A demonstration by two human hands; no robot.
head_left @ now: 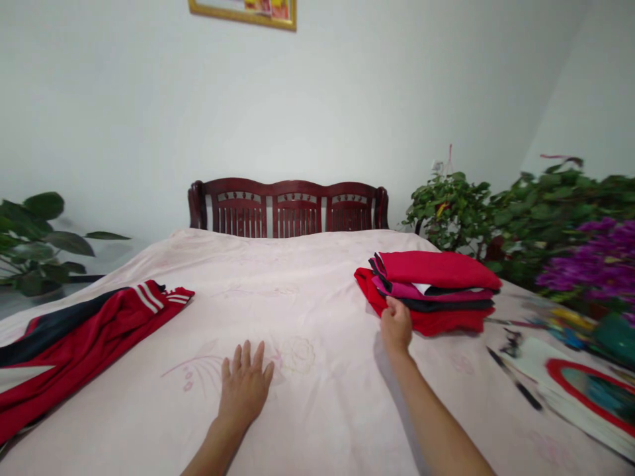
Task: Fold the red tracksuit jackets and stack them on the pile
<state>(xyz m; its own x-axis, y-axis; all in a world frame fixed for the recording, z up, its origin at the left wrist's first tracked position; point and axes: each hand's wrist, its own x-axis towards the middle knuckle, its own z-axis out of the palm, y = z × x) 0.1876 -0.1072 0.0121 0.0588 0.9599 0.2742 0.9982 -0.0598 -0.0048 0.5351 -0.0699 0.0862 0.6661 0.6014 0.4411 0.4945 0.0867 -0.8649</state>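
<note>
My left hand (246, 383) lies palm down on the pale pink cloth (317, 423), its fingers spread and nothing under them but the cloth. A stack of folded clothes (441, 270) in red, magenta and dark navy sits to the right. At its near left corner, my right hand (395, 327) is closed, thumb and fingers pinching the edge of the folded layers. Which layers it grips is partly hidden. On the far left lies a red and navy garment (94, 344) with white stripes at its cuff, loosely laid out and well apart from both hands.
Along the right edge are a dark knife-like tool (516, 380), a sheet with a red oval ring (555, 377) and small coloured items. Leafy plants (446, 205) and purple flowers (590, 258) stand behind them. A dark wooden bench back (297, 208) rises at the far side.
</note>
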